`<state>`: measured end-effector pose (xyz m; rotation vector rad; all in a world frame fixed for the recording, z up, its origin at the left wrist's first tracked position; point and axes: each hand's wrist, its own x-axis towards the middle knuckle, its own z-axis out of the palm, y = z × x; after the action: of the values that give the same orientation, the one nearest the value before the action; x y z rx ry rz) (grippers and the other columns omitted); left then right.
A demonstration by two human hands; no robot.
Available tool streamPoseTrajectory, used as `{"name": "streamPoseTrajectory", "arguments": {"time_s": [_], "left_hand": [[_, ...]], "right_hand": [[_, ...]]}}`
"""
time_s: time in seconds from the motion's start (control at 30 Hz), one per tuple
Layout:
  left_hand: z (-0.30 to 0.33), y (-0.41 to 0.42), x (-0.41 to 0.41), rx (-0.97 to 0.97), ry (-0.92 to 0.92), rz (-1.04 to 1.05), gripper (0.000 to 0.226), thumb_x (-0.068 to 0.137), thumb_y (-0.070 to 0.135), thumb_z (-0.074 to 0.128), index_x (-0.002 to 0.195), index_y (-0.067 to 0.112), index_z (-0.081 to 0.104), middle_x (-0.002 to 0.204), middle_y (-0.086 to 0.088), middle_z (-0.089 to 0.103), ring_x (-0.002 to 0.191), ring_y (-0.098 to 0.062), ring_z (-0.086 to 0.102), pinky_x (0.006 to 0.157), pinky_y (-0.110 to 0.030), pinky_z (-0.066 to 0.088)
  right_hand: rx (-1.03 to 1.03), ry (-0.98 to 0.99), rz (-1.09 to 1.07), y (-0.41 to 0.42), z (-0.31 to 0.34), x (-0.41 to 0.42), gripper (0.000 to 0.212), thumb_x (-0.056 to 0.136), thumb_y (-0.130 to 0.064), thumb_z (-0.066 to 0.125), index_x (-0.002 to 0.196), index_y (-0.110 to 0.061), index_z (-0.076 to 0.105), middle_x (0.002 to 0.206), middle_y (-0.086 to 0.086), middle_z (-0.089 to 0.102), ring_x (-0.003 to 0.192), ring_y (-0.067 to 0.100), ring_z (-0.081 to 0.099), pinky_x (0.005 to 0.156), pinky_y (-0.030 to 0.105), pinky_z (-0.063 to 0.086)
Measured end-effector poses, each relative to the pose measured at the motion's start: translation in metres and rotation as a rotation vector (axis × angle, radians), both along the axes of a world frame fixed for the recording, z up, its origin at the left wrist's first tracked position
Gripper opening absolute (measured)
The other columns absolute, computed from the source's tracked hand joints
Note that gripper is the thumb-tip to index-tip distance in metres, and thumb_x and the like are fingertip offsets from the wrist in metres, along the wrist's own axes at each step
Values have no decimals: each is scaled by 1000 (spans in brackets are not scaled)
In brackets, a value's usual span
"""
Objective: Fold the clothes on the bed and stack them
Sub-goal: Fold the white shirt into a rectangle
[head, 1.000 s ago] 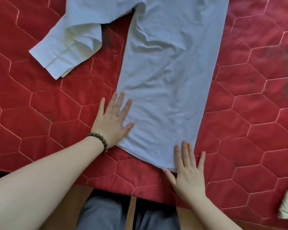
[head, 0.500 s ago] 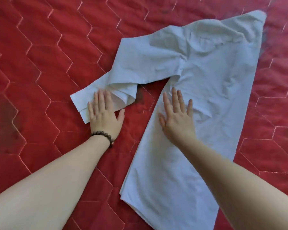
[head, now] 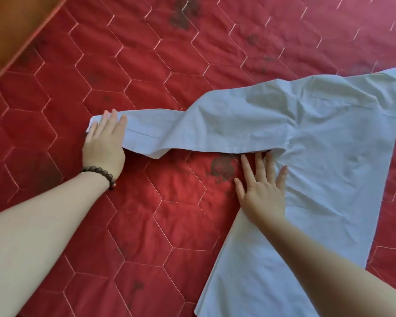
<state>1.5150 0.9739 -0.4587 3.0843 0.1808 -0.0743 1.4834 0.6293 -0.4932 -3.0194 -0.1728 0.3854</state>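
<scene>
A pale blue long-sleeved shirt (head: 325,170) lies flat on the red quilted bed cover (head: 146,213), its body folded into a long strip running toward me. Its sleeve (head: 169,136) stretches out straight to the left. My left hand (head: 104,143), with a bead bracelet on the wrist, lies flat with straight fingers on the cuff end of the sleeve. My right hand (head: 261,188) presses flat with spread fingers on the shirt's left edge, just below the armpit.
The bed's edge and a brown wooden floor (head: 12,26) show at the top left corner. Dark stains mark the cover near the top and under the sleeve. Red cover stretches on all sides of the shirt.
The crumpled sleeve is now drawn out straight to the left under my left hand. My right hand has shifted to the armpit edge. The view has swung left and up.
</scene>
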Motion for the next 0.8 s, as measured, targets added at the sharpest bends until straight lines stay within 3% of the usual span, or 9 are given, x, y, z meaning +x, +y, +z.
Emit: {"name": "streamPoseTrajectory", "arguments": {"time_s": [0.07,0.13,0.17,0.3,0.43,0.5,0.63,0.73,0.8], "left_hand": [[2,17,2,-42,158,-39,60,94,10,49,150,10,28,158,-16,21,148,-29,16,119,-46,15],[-2,23,-1,-67,390,-75,71,98,47,41,155,22,8,163,-5,0,150,-20,-5,121,-41,7],[-6,25,-2,-56,418,-90,72,97,54,36,155,25,5,163,-3,-3,149,-18,-8,121,-40,6],[-10,22,3,3,236,-114,58,99,36,46,152,24,26,159,-7,23,149,-22,12,114,-39,19],[-12,23,-1,37,250,-120,75,86,62,54,150,29,31,157,-7,27,146,-26,19,113,-43,18],[-10,26,-3,37,239,-160,74,83,56,62,147,29,38,153,-12,35,142,-32,28,109,-48,24],[-6,30,5,-79,57,-195,46,76,7,76,119,21,70,118,-16,64,106,-40,57,89,-52,39],[2,36,15,-159,94,-155,31,89,11,62,115,25,71,117,-5,64,112,-30,53,98,-44,28],[11,39,24,-177,56,-192,29,93,13,52,112,20,72,112,-2,66,111,-28,55,99,-44,27]], "right_hand": [[47,-63,-30,9,8,0,60,96,-43,40,151,-23,27,160,11,16,149,25,-3,117,57,-6],[122,-161,-3,23,14,4,59,91,-31,58,145,-15,40,153,18,30,146,31,16,117,60,3],[152,-205,41,32,16,7,60,88,-27,64,143,-14,43,151,20,33,144,33,22,116,60,4],[125,-174,220,72,22,36,68,88,-33,63,148,-20,34,155,17,28,146,32,19,116,60,2],[113,-61,319,106,20,64,75,92,-44,55,153,-32,14,160,12,13,149,28,5,118,55,-5],[135,-15,371,121,21,71,74,92,-48,53,153,-36,12,159,11,17,148,28,9,119,54,-1],[133,-6,374,142,24,77,53,96,-43,45,147,-36,32,144,9,38,132,30,34,111,49,22],[142,-20,313,146,27,84,37,97,-41,42,132,-34,52,136,6,45,122,29,41,104,46,28],[192,8,302,149,34,90,45,93,-56,41,131,-34,54,135,4,46,124,26,40,106,49,27]]}}
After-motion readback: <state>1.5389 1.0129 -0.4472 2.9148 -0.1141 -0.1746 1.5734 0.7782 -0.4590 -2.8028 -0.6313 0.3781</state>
